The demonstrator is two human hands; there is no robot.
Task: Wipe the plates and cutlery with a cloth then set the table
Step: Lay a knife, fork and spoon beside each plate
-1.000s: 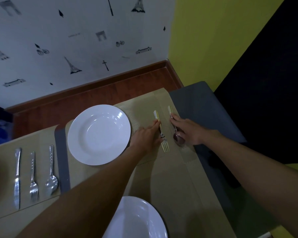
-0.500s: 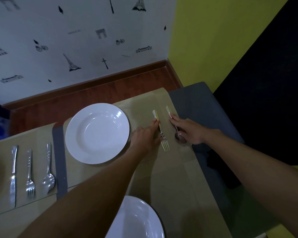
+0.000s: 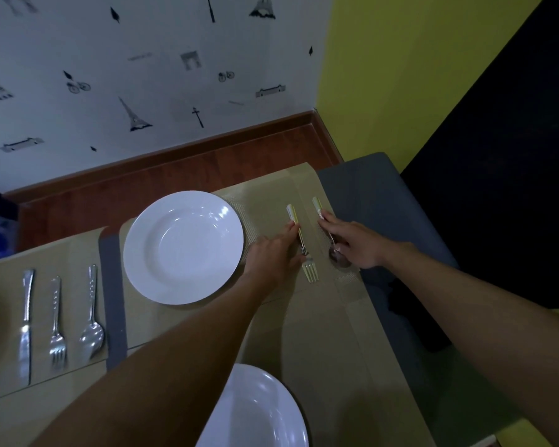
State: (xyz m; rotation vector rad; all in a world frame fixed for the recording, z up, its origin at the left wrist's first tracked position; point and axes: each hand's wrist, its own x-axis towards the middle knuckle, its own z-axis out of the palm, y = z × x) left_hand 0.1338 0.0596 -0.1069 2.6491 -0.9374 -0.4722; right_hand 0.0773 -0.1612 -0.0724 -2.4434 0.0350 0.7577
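Little is changed from a second ago: the left hand (image 3: 271, 256) is still laid, fingers straight, on the fork (image 3: 309, 271), and the right hand (image 3: 352, 243) likewise on the spoon (image 3: 338, 259). Neither grip is closed. Both pieces lie right of the white plate (image 3: 183, 246) on a tan placemat (image 3: 268, 196). A patterned wall (image 3: 162, 53) and a yellow wall (image 3: 400, 75) are seen behind.

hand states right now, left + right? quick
Left hand: open, straight fingers touching the fork.
Right hand: open, straight fingers resting on the spoon.

Near plate (image 3: 255, 411) partly beyond bottom edge.
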